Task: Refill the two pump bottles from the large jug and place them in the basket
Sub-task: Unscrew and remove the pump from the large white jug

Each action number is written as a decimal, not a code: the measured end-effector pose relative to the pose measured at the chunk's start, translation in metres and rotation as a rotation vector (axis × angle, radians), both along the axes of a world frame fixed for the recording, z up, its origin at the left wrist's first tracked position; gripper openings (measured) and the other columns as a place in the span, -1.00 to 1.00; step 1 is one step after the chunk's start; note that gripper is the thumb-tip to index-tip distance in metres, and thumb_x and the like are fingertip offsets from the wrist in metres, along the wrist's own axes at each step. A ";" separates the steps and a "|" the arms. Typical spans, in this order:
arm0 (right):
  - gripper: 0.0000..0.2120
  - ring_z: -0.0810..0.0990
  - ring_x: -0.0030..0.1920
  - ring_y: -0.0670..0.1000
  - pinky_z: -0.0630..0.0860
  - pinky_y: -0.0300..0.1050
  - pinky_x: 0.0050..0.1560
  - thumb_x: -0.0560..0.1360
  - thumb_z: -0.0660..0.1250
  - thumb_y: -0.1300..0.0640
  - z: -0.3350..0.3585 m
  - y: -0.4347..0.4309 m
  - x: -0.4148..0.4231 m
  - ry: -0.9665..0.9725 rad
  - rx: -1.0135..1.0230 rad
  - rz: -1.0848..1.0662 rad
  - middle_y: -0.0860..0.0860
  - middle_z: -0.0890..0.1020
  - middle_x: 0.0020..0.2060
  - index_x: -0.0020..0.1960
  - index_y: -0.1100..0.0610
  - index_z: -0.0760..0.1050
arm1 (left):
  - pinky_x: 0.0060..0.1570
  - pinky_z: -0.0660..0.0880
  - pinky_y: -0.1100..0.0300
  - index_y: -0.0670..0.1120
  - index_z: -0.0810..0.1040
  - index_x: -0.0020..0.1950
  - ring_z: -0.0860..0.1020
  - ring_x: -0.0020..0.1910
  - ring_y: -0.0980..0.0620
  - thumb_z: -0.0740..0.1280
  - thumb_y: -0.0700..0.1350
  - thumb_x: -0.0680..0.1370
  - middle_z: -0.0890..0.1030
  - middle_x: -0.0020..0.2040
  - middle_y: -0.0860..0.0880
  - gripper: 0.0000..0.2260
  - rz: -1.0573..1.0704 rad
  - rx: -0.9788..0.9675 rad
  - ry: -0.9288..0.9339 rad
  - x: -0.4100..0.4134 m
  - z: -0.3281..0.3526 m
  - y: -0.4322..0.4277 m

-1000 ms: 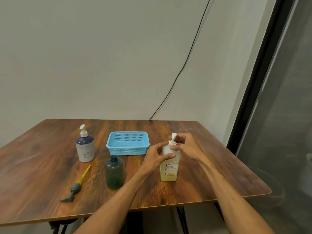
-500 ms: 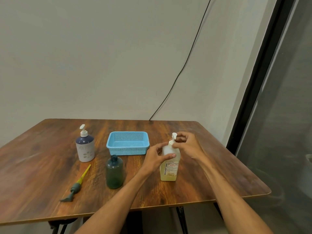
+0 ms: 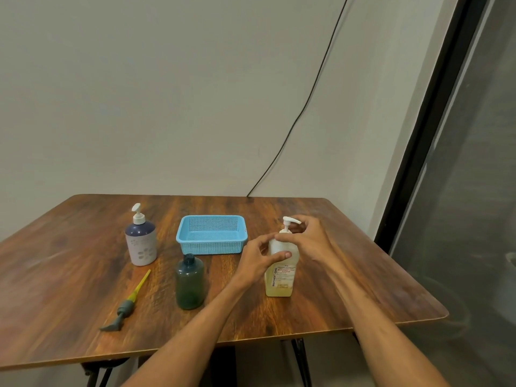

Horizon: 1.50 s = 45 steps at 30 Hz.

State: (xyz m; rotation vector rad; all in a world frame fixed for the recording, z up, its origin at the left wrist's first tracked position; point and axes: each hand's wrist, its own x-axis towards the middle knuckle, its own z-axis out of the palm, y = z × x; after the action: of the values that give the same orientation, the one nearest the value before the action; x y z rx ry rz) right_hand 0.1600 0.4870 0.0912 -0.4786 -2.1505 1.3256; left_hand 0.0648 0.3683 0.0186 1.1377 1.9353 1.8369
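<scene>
On my feed the only writing I can read is on the yellow bottle (image 3: 280, 280). "BIOCHEK CHG" runs up its side in dark letters and again in red on the front label, and the finer print is too small to make out. The bottle stands upright near the table's (image 3: 69, 261) right front, translucent, with pale yellow liquid in its lower part.

The left hand (image 3: 258, 259) grips its shoulder, thumb across the front and fingers curled behind. The right hand (image 3: 310, 241) pinches the neck of the white pump (image 3: 289, 221), whose spout points right.

The blue basket (image 3: 212, 241) sits just behind and left of it. The green bottle (image 3: 190, 283) stands uncapped in front of the basket, and its loose pump (image 3: 127, 305) lies to the left. The purple bottle (image 3: 140, 241) has pale dots, but no text I can read.
</scene>
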 end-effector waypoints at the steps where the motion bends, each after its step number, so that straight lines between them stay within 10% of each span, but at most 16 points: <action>1: -0.62 0.65 -0.12 0.01 0.60 -0.15 -0.15 0.28 0.62 0.14 -0.001 -0.004 -0.002 -0.023 0.036 -0.034 0.04 0.66 -0.13 0.02 0.17 0.58 | 0.20 0.59 0.09 -0.10 0.55 0.35 0.61 0.20 0.07 0.56 -0.04 0.43 0.65 0.21 0.02 -0.48 0.000 0.002 -0.002 0.000 0.000 0.000; 7: -0.78 0.59 -0.27 -0.03 0.44 -0.31 -0.38 0.30 0.57 0.23 -0.001 -0.007 -0.006 -0.033 0.117 -0.142 0.02 0.63 -0.27 -0.14 0.21 0.57 | 0.23 0.57 0.11 -0.10 0.50 0.41 0.57 0.22 0.10 0.56 -0.02 0.42 0.60 0.25 0.03 -0.41 0.003 -0.013 -0.002 0.002 0.002 -0.002; 14: -0.41 0.62 -0.02 -0.01 0.54 -0.24 -0.19 0.29 0.62 0.19 0.001 -0.002 -0.001 0.006 -0.034 -0.052 0.03 0.61 -0.01 0.22 0.11 0.41 | 0.16 0.60 0.16 -0.11 0.55 0.35 0.62 0.16 0.11 0.56 -0.05 0.43 0.65 0.18 0.04 -0.48 -0.006 0.016 -0.019 0.002 0.002 -0.002; 21: -0.72 0.64 -0.23 -0.02 0.51 -0.19 -0.29 0.24 0.62 0.12 -0.005 -0.003 -0.008 -0.038 0.036 -0.177 0.03 0.68 -0.24 -0.16 0.21 0.62 | 0.11 0.59 0.21 -0.04 0.56 0.30 0.62 0.12 0.20 0.58 -0.08 0.41 0.65 0.13 0.10 -0.51 -0.008 0.026 -0.035 0.003 0.002 -0.001; 27: -0.67 0.65 -0.01 0.01 0.58 -0.20 -0.10 0.29 0.58 0.24 -0.001 0.002 -0.001 0.008 -0.047 -0.057 0.01 0.66 -0.09 0.02 0.12 0.61 | 0.15 0.59 0.17 -0.09 0.53 0.36 0.62 0.17 0.13 0.59 -0.04 0.39 0.64 0.20 0.04 -0.43 0.002 0.024 -0.036 0.001 0.000 0.000; 34: -0.71 0.55 -0.28 -0.13 0.38 -0.45 -0.41 0.30 0.60 0.17 -0.005 -0.009 -0.007 -0.019 0.137 -0.180 0.02 0.64 -0.22 -0.07 0.23 0.61 | 0.13 0.60 0.18 -0.09 0.55 0.35 0.63 0.16 0.12 0.58 -0.06 0.41 0.66 0.18 0.04 -0.46 -0.006 0.031 -0.029 0.003 0.001 -0.001; 45: -0.79 0.68 -0.09 0.03 0.66 0.01 -0.05 0.36 0.47 0.30 0.007 -0.005 0.004 0.044 0.052 -0.099 0.04 0.70 -0.15 -0.02 0.15 0.64 | 0.17 0.60 0.13 -0.06 0.51 0.40 0.59 0.20 0.13 0.57 -0.01 0.41 0.60 0.24 0.08 -0.41 0.000 0.012 -0.041 0.002 -0.001 0.000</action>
State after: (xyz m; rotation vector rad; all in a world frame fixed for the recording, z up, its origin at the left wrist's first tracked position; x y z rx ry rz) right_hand 0.1639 0.4815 0.0981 -0.5233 -2.0925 1.2119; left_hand 0.0665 0.3682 0.0177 1.0952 1.9042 1.8597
